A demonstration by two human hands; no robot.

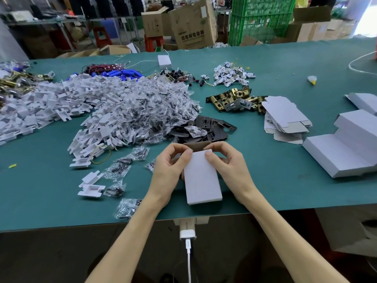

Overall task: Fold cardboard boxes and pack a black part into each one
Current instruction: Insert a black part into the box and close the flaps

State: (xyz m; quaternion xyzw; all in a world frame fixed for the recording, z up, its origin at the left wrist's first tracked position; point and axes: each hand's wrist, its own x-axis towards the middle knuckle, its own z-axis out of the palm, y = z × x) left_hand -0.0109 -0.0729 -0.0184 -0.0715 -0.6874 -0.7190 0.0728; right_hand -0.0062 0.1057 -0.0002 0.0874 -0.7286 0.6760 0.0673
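While the left hand (171, 170) and the right hand (229, 166) hold it between them just above the near edge of the teal-green table mat (265, 193), the small white rectangular cardboard box (202, 180) lies with its long side pointing away from the person. Both hands pinch its far end: each thumb lies flat on the top face at a far corner, and the other fingers curl round behind and under that end. Between the two sets of fingertips a dark brownish flat piece with rounded corners (196, 146) sticks out of the box's far end (whether it is the box's own flap or a black part cannot be told). Just beyond the fingertips lies a loose pile of flat black metal plates (208, 127). Beyond and to the left of the left fingers spreads a heap of small clear plastic bags of dark screws (142, 111), with a few such bags near the left wrist. Beyond and to the right of the right fingers sits a stack of flat, unfolded white cardboard blanks (285, 117), and behind it a cluster of brass-coloured latch bolts (234, 99).
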